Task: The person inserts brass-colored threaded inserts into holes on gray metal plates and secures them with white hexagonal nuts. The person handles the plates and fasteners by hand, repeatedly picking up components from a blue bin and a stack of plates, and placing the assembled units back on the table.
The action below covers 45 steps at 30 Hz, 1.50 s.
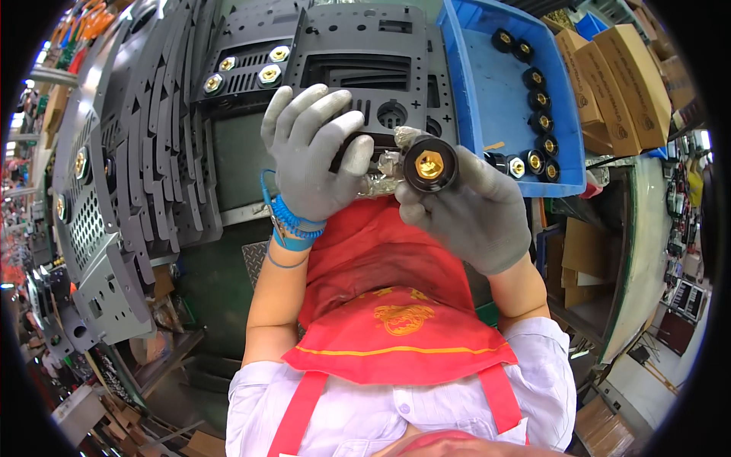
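Currently black socket [430, 164] is pinched by right hand [476, 209] fingers, brass end facing up; left hand [312, 156] fingers spread on grey panel [365, 68] just beside.

Gloved hands: two, left [316, 156] and right [476, 209]. Black round sockets with brass centres: one held [430, 164]; ten loose in the blue bin [487, 91], at its right side and near edge. Blue bins: one in full view. Brass hex fittings mounted on the rear grey panel [251, 65]: four. Grey panels with cut-outs lying flat ahead: two; further panels stacked at left, count unclear. Brown cardboard boxes [628, 80] at right: at least three.
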Motion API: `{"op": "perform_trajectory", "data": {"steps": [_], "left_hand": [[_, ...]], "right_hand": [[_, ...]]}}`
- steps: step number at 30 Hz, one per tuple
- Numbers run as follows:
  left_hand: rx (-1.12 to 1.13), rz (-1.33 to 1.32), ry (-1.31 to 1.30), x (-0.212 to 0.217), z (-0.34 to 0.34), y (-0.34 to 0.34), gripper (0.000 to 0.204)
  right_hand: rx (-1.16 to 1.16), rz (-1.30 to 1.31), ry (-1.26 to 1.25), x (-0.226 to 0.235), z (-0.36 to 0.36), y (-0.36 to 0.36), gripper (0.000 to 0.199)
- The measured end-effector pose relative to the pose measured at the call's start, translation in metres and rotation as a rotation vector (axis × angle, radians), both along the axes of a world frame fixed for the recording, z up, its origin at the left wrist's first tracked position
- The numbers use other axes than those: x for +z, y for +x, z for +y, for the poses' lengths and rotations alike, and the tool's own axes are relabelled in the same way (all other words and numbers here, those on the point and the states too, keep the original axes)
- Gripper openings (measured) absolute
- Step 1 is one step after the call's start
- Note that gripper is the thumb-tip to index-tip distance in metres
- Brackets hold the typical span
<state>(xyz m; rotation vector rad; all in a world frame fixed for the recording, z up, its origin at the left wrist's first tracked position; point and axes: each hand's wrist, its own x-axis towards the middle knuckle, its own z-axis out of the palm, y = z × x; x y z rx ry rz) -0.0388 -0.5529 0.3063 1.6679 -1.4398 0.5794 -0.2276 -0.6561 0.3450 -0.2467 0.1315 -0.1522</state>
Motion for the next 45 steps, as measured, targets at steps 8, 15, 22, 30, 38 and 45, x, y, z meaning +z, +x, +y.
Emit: {"op": "perform_trajectory", "data": {"steps": [8,15,22,30,38,45], "left_hand": [[-0.177,0.506,0.063,0.010,0.059,-0.061,0.040],[-0.192,0.476,0.024,-0.013,0.078,-0.070,0.044],[-0.358,0.490,-0.073,-0.018,0.084,-0.062,0.047],[-0.678,1.728,-0.322,-0.027,0.093,-0.068,0.031],[-0.698,2.151,-0.033,-0.033,0.096,-0.071,0.028],[-1.070,2.125,-0.388,-0.038,0.100,-0.046,0.038]], "right_hand": [[-0.177,0.310,-0.760,0.004,0.026,0.000,0.048],[0.042,0.484,-0.808,-0.008,0.037,0.001,0.037],[-0.092,0.446,-1.032,-0.016,0.061,-0.010,0.031],[-0.651,-0.035,-2.100,-0.015,0.059,0.024,0.030],[-0.126,-0.424,-1.916,0.000,0.048,0.033,0.021],[-0.496,0.159,-2.016,0.030,0.018,0.047,0.027]]}}
